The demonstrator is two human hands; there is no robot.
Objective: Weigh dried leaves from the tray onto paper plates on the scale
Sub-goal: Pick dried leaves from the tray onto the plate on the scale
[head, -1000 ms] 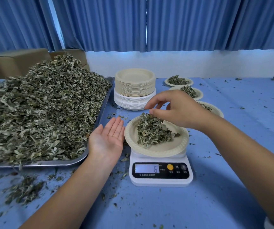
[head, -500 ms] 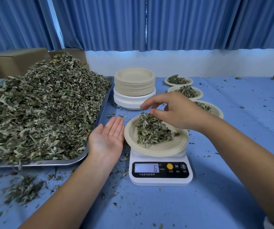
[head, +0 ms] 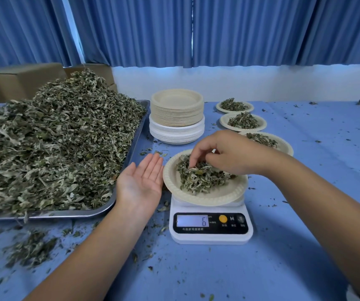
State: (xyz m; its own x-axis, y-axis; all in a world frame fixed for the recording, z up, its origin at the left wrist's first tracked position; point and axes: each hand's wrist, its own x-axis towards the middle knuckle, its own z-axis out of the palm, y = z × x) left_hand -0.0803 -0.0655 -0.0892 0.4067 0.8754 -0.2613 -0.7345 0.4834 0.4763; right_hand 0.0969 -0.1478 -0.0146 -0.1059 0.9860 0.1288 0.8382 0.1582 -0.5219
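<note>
**Right hand picks at the portion on the scale; display shows 6**

Close to the table's (head: 305, 224) front edge, crumbled leaf scraps (head: 29, 248) lie strewn over the blue cover, thickest toward the front left corner. Just beyond, near the middle of the table, stands the white scale (head: 210, 227), its lit display showing a 6. On it sits a cream paper plate (head: 207, 197) with an embossed rim. It carries the portion of leaves (head: 200, 179): a loose, shaggy mound of curled grey-green and pale shreds, heaped toward the plate's far half.

The right hand (head: 224, 155) reaches in from the right, fingers curled downward with the fingertips (head: 193, 164) dug into the top of the portion, pinching some of it. The left hand (head: 141, 182) lies just left of the plate, palm up, fingers straight and together, holding nothing, between the plate and the tray.

The metal tray (head: 135, 137) fills the table's left side, piled high with a large heap of dried leaves (head: 50, 148) of the same kind. Behind the scale stands a stack of paper plates (head: 176, 116), tan ones on white. To its right, three filled plates (head: 243, 121) run in a row toward the back edge. Cardboard boxes (head: 20, 81) and blue curtains (head: 239, 29) stand behind.
</note>
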